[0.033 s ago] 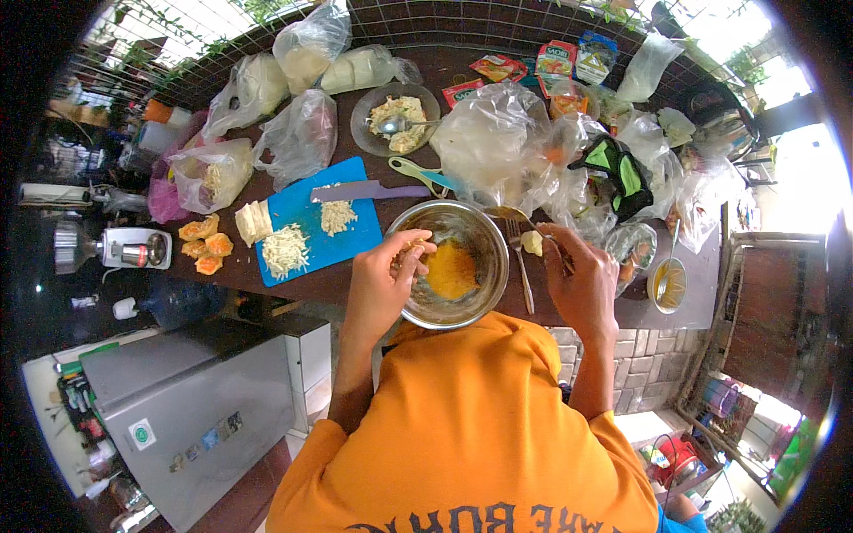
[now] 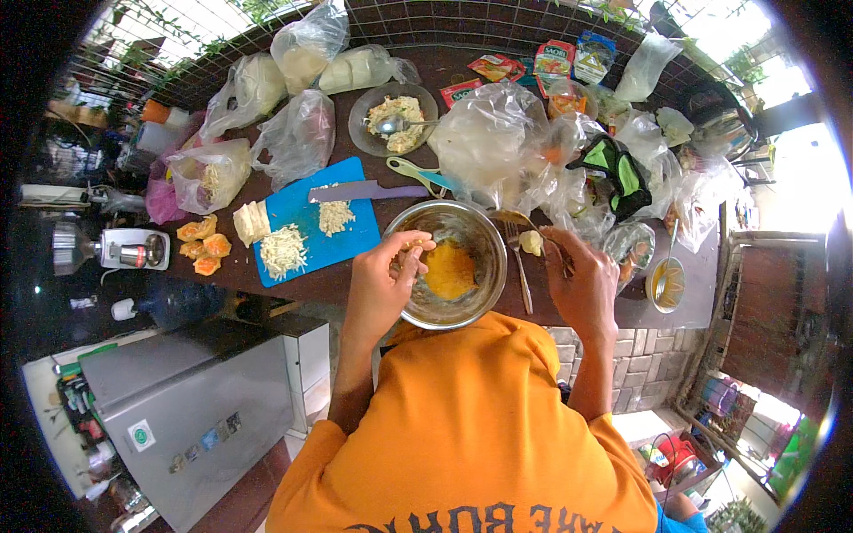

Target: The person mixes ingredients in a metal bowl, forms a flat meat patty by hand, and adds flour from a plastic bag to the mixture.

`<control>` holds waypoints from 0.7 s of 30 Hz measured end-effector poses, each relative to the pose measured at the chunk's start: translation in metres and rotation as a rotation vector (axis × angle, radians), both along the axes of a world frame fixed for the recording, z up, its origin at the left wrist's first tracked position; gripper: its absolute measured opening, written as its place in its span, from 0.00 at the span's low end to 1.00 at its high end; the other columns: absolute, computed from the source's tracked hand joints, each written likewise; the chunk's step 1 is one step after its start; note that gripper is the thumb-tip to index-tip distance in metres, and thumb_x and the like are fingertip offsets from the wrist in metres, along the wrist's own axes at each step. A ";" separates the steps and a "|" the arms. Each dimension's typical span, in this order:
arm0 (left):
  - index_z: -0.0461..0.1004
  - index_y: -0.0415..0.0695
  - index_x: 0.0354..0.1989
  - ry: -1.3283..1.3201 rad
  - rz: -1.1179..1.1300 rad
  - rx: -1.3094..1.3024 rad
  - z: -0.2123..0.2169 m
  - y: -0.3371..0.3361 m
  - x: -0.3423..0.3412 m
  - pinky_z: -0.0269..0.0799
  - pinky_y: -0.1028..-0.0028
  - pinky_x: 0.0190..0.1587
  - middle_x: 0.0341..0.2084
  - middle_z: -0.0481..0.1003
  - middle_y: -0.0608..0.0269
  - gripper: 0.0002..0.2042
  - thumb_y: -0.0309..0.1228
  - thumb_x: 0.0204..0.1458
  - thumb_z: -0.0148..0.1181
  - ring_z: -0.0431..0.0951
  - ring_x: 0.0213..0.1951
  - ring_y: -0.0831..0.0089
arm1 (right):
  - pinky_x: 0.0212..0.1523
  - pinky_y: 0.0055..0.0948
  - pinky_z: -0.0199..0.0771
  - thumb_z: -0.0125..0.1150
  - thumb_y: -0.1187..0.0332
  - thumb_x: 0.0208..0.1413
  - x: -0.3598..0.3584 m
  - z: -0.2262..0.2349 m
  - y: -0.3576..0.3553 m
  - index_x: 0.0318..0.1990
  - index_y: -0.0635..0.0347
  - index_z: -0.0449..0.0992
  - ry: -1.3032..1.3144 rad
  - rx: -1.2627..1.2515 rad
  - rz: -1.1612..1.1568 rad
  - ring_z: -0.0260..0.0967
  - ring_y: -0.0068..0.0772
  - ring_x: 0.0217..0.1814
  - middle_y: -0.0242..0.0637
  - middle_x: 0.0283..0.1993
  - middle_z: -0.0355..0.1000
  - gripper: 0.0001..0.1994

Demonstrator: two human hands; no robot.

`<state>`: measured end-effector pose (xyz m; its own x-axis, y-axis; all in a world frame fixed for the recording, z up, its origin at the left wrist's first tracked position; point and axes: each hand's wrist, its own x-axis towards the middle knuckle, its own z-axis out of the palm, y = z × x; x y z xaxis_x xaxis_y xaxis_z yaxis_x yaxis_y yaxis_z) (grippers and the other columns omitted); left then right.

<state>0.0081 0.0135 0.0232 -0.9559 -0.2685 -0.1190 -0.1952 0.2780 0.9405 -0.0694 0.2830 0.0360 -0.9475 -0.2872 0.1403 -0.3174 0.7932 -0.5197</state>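
Observation:
My left hand [image 2: 386,271] is closed in a pinch above the left rim of a steel bowl [image 2: 487,235]; what its fingertips hold, if anything, is too small to make out. In the bowl lies a yellow-orange mixture [image 2: 449,269]. To the right of the bowl, my right hand [image 2: 582,275] is closed around the handle of a gold-brown spoon [image 2: 511,216], whose head reaches to the bowl's far right rim. A fork [image 2: 522,275] lies between the bowl and that hand. Close to the right fingers is a small pale lump [image 2: 531,242].
Left, a blue cutting board [image 2: 289,209] bears a knife [image 2: 355,191] and chopped white food [image 2: 284,252]. Filled orange pieces [image 2: 206,246] sit beside it. Beyond stands a plate of food with a spoon [image 2: 400,124]. Plastic bags [image 2: 493,142] crowd the back; a small bowl [image 2: 666,289] stands right.

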 end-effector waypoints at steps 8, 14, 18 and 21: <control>0.81 0.39 0.45 0.033 -0.098 0.016 -0.013 0.003 -0.007 0.77 0.76 0.31 0.31 0.83 0.60 0.07 0.28 0.65 0.61 0.81 0.29 0.78 | 0.35 0.51 0.74 0.61 0.60 0.63 0.011 -0.033 0.010 0.50 0.45 0.81 -0.126 0.132 -0.088 0.79 0.54 0.32 0.45 0.30 0.80 0.11; 0.80 0.37 0.40 0.109 -0.118 -0.055 -0.019 0.000 -0.015 0.75 0.76 0.29 0.25 0.82 0.60 0.08 0.30 0.62 0.65 0.81 0.26 0.78 | 0.40 0.49 0.75 0.62 0.62 0.62 -0.018 -0.023 -0.001 0.52 0.47 0.82 -0.185 0.181 -0.010 0.79 0.53 0.34 0.46 0.29 0.80 0.13; 0.78 0.37 0.35 0.070 -0.054 0.017 -0.014 0.001 -0.015 0.73 0.76 0.26 0.20 0.78 0.63 0.10 0.32 0.65 0.64 0.78 0.23 0.79 | 0.40 0.50 0.75 0.62 0.62 0.62 -0.023 -0.020 0.002 0.52 0.49 0.82 -0.158 0.245 -0.004 0.79 0.54 0.36 0.48 0.30 0.80 0.13; 0.77 0.37 0.35 0.087 -0.061 -0.036 -0.014 0.001 -0.012 0.70 0.76 0.23 0.17 0.75 0.64 0.13 0.35 0.67 0.61 0.76 0.20 0.80 | 0.42 0.50 0.75 0.62 0.62 0.62 -0.021 -0.023 0.006 0.52 0.49 0.82 -0.176 0.222 -0.019 0.80 0.54 0.38 0.48 0.33 0.81 0.13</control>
